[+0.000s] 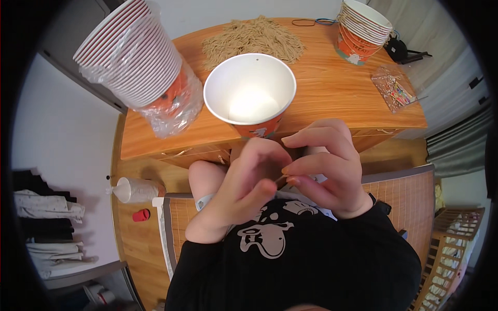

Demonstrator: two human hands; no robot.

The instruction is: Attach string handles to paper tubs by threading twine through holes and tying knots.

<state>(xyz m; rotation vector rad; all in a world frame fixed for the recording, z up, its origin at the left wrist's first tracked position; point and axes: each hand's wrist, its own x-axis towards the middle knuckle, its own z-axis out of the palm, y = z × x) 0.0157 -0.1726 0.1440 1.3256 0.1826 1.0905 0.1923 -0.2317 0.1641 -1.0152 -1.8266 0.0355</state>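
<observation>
My right hand [332, 168] pinches a thin tan cord [281, 179] between thumb and fingertips, just above my lap. My left hand [249, 181] is curled beside it, and the short visible strand runs to its thumb; the fingertips are partly hidden. Just beyond both hands, a paper bucket [251, 93] stands near the front edge of the table. Its inside is white, its outside is orange with a printed picture, and a small hole shows near the far rim. Behind it lies a loose heap of tan cords [254, 41].
On the wooden table [332, 98], a tall stack of buckets in clear plastic [140, 67] leans at the left. Nested buckets with cord handles [361, 33] stand far right, near a small clear packet [395, 89]. A red slipper [140, 215] lies on the floor.
</observation>
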